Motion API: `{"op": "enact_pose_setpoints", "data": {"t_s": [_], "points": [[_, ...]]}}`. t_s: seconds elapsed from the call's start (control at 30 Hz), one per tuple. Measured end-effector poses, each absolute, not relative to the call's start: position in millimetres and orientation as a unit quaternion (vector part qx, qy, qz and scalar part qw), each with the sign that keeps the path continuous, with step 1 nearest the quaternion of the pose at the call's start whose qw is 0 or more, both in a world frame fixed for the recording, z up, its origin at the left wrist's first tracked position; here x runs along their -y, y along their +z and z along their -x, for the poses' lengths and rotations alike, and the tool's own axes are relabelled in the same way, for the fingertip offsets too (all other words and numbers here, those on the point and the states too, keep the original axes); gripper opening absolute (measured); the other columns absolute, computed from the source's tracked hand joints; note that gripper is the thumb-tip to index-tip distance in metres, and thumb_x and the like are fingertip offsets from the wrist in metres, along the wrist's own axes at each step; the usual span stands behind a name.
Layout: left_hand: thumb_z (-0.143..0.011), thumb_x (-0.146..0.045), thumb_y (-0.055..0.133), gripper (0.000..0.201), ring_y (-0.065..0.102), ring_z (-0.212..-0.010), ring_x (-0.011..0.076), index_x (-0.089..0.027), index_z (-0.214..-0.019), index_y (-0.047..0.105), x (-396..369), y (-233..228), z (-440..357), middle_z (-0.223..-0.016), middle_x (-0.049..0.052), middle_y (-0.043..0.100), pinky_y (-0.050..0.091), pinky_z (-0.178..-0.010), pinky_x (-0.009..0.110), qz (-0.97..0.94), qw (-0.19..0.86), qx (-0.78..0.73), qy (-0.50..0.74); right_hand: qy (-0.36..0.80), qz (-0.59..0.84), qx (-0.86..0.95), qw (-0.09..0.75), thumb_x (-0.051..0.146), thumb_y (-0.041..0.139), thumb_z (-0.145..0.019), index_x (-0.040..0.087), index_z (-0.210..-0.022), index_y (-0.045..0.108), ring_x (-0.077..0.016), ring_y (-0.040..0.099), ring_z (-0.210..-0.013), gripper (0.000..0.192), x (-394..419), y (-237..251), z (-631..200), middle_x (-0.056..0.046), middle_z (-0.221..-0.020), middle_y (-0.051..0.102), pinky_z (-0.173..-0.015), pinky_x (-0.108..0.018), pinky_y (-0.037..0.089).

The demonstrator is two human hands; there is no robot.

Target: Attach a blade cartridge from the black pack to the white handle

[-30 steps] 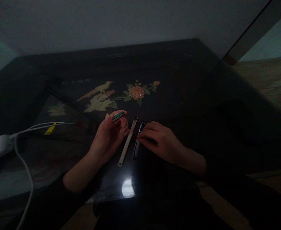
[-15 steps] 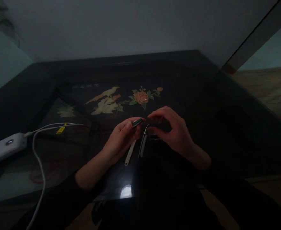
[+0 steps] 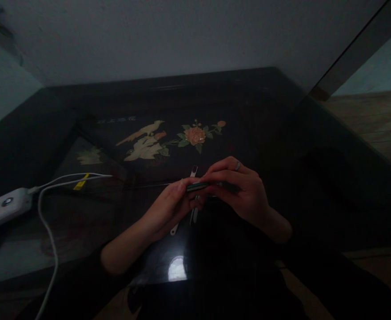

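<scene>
My left hand (image 3: 172, 200) pinches a small slim thing with a green edge (image 3: 197, 186) between thumb and fingers; its exact kind is too dark to make out. At that thing's right end, the fingers of my right hand (image 3: 238, 184) are closed together, partly hiding it. A ring shows on my right hand. Beneath my left fingers lies a flat pale strip (image 3: 174, 230) with a hole at its near end, its middle covered. Beside it is a thin metal tool (image 3: 194, 217), also partly hidden by the fingers.
A glossy dark table (image 3: 249, 111) carries a bird-and-flower picture (image 3: 194, 135). On the left lie a white power strip (image 3: 7, 206) and a white cable (image 3: 50, 231) with a yellow tag (image 3: 81, 182). A pale wall (image 3: 169, 40) stands behind the table.
My right hand has moved in from beside the green-edged thing and closed its fingers at the right end. My left hand has lowered slightly and turned the thing more level.
</scene>
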State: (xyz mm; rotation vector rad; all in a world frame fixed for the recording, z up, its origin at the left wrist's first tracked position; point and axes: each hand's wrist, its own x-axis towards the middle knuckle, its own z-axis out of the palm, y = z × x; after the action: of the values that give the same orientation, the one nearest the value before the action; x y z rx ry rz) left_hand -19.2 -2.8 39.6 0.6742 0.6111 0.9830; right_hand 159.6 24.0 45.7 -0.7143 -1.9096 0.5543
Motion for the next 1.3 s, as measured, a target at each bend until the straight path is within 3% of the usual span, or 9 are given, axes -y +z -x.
{"op": "enact_pose_setpoints", "data": {"t_s": [0.17, 0.23, 0.37, 0.5, 0.6, 0.73, 0.93, 1.1, 1.3], "points": [[-0.083, -0.053, 0.063, 0.036, 0.061, -0.070, 0.0141, -0.017, -0.089, 0.070, -4.1, 50.0, 26.5, -0.078, 0.002, 0.068, 0.049, -0.065, 0.024, -0.384, 0.720, -0.384, 0.432, 0.207, 0.316, 0.776, 0.505, 0.020, 0.069, -0.086, 0.018, -0.092, 0.073, -0.0155, 0.064, -0.082, 0.007, -24.5, 51.3, -163.6, -0.003, -0.086, 0.069, -0.076, -0.027, 0.052], [-0.088, -0.043, 0.058, 0.026, 0.061, -0.071, 0.0152, -0.017, -0.090, 0.066, -8.8, 54.6, 34.0, -0.080, 0.002, 0.067, 0.048, -0.069, 0.026, -0.536, 0.572, -0.474, 0.402, 0.214, 0.326, 0.772, 0.502, 0.019, 0.069, -0.085, 0.017, -0.091, 0.073, -0.0150, 0.066, -0.080, 0.007, -25.1, 53.9, -167.3, -0.003, -0.085, 0.071, -0.075, -0.025, 0.052], [-0.089, -0.034, 0.055, 0.019, 0.063, -0.075, 0.0206, -0.018, -0.098, 0.061, -14.7, 57.1, 44.9, -0.085, 0.004, 0.066, 0.044, -0.067, 0.030, -0.739, 0.240, -0.602, 0.182, 0.255, 0.363, 0.763, 0.471, 0.016, 0.068, -0.086, 0.018, -0.093, 0.073, -0.0151, 0.071, -0.079, 0.009, -28.8, 53.7, -178.1, -0.002, -0.088, 0.076, -0.073, -0.024, 0.054], [-0.088, -0.039, 0.054, 0.021, 0.064, -0.069, 0.0240, -0.019, -0.090, 0.059, -11.8, 52.5, 41.8, -0.081, 0.006, 0.068, 0.037, -0.056, 0.030, -0.760, 0.160, -0.629, -0.011, 0.279, 0.404, 0.758, 0.429, 0.014, 0.066, -0.087, 0.019, -0.095, 0.074, -0.0166, 0.074, -0.078, 0.013, -34.4, 46.8, -191.6, -0.001, -0.090, 0.078, -0.072, -0.025, 0.056], [-0.088, -0.036, 0.052, 0.020, 0.063, -0.063, 0.0232, -0.020, -0.078, 0.060, -8.6, 49.3, 37.4, -0.071, 0.005, 0.066, 0.031, -0.053, 0.029, -0.762, 0.171, -0.623, -0.046, 0.256, 0.411, 0.768, 0.420, 0.015, 0.065, -0.087, 0.020, -0.097, 0.074, -0.0176, 0.074, -0.079, 0.015, -36.3, 41.5, -199.8, -0.002, -0.092, 0.078, -0.073, -0.026, 0.058], [-0.084, -0.028, 0.054, 0.018, 0.058, -0.057, 0.0207, -0.022, -0.068, 0.055, -10.3, 49.2, 37.8, -0.066, 0.004, 0.061, 0.029, -0.054, 0.028, -0.753, 0.209, -0.624, 0.016, 0.188, 0.392, 0.803, 0.408, 0.018, 0.062, -0.090, 0.022, -0.101, 0.073, -0.0189, 0.074, -0.081, 0.016, -36.0, 38.8, -204.9, -0.002, -0.096, 0.078, -0.073, -0.028, 0.058], [-0.087, -0.026, 0.053, 0.005, 0.049, -0.048, 0.0158, -0.023, -0.085, 0.052, -14.5, 56.6, 38.8, -0.056, -0.005, 0.052, 0.029, -0.052, 0.025, -0.658, 0.336, -0.645, 0.196, 0.139, 0.378, 0.826, 0.394, 0.023, 0.058, -0.094, 0.021, -0.101, 0.072, -0.0175, 0.074, -0.077, 0.016, -35.1, 39.8, -204.0, -0.002, -0.092, 0.078, -0.071, -0.027, 0.057], [-0.085, -0.036, 0.060, 0.018, 0.041, -0.054, 0.0116, -0.019, -0.092, 0.063, -7.2, 57.6, 27.2, -0.062, -0.006, 0.047, 0.030, -0.051, 0.022, -0.584, 0.478, -0.575, 0.316, 0.129, 0.365, 0.833, 0.395, 0.025, 0.057, -0.095, 0.017, -0.097, 0.071, -0.0169, 0.073, -0.073, 0.017, -30.1, 37.9, -197.9, -0.005, -0.087, 0.078, -0.068, -0.026, 0.057], [-0.079, -0.044, 0.070, 0.029, 0.032, -0.048, 0.0073, -0.016, -0.082, 0.063, 1.1, 49.4, 19.1, -0.056, -0.006, 0.046, 0.021, -0.044, 0.021, -0.460, 0.628, -0.530, 0.338, 0.141, 0.318, 0.846, 0.405, 0.024, 0.055, -0.096, 0.018, -0.102, 0.070, -0.0157, 0.073, -0.075, 0.017, -20.1, 32.1, -187.7, -0.004, -0.089, 0.078, -0.070, -0.024, 0.057]]}}
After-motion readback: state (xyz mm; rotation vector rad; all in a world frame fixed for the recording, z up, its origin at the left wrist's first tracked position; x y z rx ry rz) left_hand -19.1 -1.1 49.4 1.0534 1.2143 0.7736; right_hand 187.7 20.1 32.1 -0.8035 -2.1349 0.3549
